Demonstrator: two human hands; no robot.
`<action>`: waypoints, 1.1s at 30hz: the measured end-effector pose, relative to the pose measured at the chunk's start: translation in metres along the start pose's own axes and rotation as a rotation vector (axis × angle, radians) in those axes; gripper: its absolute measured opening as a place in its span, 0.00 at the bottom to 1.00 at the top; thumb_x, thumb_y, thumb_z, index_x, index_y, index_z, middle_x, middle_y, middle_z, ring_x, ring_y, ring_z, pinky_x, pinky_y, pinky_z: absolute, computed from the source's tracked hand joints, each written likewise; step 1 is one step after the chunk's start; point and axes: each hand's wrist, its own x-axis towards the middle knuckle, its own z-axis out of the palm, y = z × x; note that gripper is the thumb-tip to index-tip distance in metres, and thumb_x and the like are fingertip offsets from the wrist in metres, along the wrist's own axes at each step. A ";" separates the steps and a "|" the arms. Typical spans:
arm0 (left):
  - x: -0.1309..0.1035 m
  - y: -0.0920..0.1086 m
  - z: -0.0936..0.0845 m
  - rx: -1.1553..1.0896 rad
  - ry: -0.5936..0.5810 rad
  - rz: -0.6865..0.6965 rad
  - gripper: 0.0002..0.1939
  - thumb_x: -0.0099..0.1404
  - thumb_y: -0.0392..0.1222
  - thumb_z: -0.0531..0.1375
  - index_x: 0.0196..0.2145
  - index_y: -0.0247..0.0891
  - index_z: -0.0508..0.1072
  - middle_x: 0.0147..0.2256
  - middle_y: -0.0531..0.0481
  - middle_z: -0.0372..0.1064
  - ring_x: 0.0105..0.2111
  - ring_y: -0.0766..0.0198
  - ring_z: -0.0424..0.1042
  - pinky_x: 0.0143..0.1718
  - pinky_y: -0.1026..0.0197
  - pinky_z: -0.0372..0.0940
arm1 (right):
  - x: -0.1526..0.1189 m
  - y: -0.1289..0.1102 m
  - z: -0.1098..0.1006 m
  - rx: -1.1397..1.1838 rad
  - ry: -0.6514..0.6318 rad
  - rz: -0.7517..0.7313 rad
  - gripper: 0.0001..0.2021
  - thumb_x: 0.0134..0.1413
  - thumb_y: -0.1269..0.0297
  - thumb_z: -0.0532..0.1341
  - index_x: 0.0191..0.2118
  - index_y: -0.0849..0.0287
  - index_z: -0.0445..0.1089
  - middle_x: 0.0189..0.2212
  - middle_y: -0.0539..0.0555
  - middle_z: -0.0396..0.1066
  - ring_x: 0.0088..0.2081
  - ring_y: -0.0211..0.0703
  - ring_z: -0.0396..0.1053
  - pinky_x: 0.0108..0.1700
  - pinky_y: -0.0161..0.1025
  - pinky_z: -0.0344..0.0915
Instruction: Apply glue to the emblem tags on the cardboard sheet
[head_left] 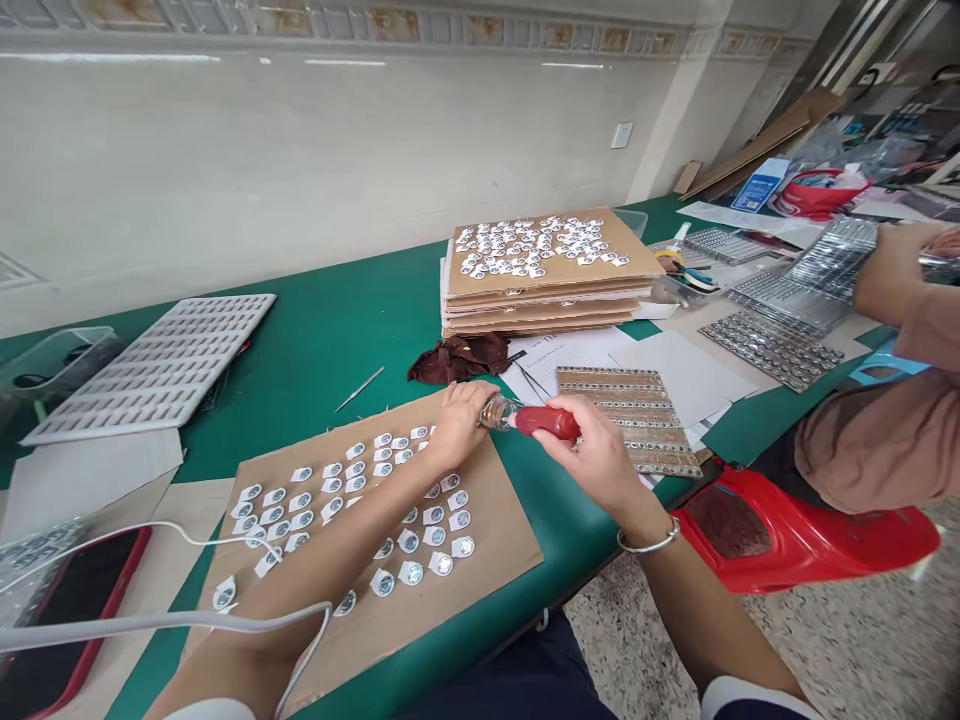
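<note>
Hands [525,430] meet above the cardboard [495,540], right closed around the red tool [546,421], left pinching its tip—best kept steady.

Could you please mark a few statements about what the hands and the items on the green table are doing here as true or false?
1. The right hand grips a red-handled tool. True.
2. The left hand rests flat on the white perforated tray. False: it is at the tool's clear tip, over the brown cardboard sheet.
3. Small white tabs with round discs lie on that sheet. True.
4. The stack of cardboard sheets is bare on top. False: many small pieces cover it.
</note>
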 end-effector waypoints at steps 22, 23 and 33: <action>0.006 0.018 -0.009 0.106 -0.050 -0.051 0.22 0.57 0.30 0.56 0.50 0.40 0.63 0.45 0.44 0.63 0.47 0.53 0.61 0.55 0.44 0.50 | 0.018 0.013 0.013 0.010 -0.030 0.163 0.21 0.50 0.49 0.59 0.46 0.56 0.68 0.40 0.56 0.72 0.38 0.46 0.68 0.42 0.43 0.65; 0.008 0.020 -0.011 0.114 -0.054 -0.050 0.22 0.57 0.29 0.56 0.49 0.39 0.63 0.45 0.44 0.63 0.46 0.53 0.61 0.55 0.44 0.50 | 0.019 0.014 0.013 0.004 -0.022 0.173 0.22 0.50 0.49 0.59 0.47 0.57 0.68 0.39 0.56 0.72 0.37 0.46 0.69 0.41 0.43 0.65; 0.009 0.025 -0.011 0.135 -0.097 -0.036 0.22 0.55 0.26 0.53 0.48 0.38 0.64 0.43 0.43 0.63 0.44 0.52 0.61 0.52 0.44 0.51 | 0.020 0.017 0.001 0.002 -0.027 0.223 0.25 0.48 0.47 0.59 0.49 0.57 0.68 0.43 0.59 0.72 0.41 0.50 0.69 0.45 0.48 0.64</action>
